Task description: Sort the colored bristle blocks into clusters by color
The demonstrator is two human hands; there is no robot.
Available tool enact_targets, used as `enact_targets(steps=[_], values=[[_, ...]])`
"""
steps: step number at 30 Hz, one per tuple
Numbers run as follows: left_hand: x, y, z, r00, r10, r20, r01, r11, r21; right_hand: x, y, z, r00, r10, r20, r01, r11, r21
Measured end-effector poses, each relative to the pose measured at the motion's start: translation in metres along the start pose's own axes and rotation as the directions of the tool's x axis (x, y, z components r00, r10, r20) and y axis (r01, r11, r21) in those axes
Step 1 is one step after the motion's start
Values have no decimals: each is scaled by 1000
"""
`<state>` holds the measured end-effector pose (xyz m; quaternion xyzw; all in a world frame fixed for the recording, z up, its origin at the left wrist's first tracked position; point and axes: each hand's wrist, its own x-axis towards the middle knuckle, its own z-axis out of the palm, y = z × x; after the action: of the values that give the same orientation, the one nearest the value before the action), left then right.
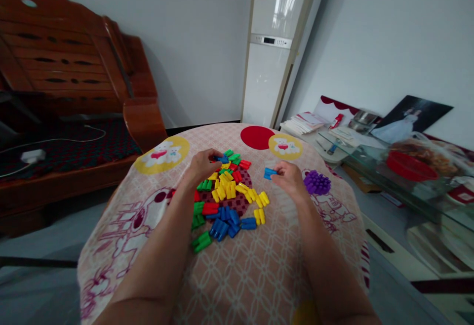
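Note:
On the cloth-covered round table lies a loose pile of plastic toy blocks shaped like joined tubes, among them yellow blocks (225,186), dark blue blocks (224,223), green blocks (202,241) and red blocks (210,209). My left hand (203,165) is at the pile's far left side, fingers closed on a blue block (222,159). To the right of the pile, my right hand (289,178) pinches another blue block (269,173) between thumb and fingers, apart from the pile. A tight group of purple blocks (317,182) sits just right of my right hand.
The patterned tablecloth (259,270) covers the table. A wooden bench (144,117) stands at the left, a tall white cabinet-like appliance (266,78) behind. At the right, a glass shelf (374,167) carries papers, a photo and a red bowl (413,164) in plastic.

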<state>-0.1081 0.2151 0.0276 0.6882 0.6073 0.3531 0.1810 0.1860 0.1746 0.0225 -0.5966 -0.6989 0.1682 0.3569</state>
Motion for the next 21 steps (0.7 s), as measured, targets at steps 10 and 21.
enact_targets(steps=[10,21], values=[[-24,47,72,935,297,193,-302,953,-3,9,49,3,982,61,-181,-162,769,-618],[-28,42,91,921,318,224,-308,948,-78,13,62,4,980,83,-180,-161,861,-482]])
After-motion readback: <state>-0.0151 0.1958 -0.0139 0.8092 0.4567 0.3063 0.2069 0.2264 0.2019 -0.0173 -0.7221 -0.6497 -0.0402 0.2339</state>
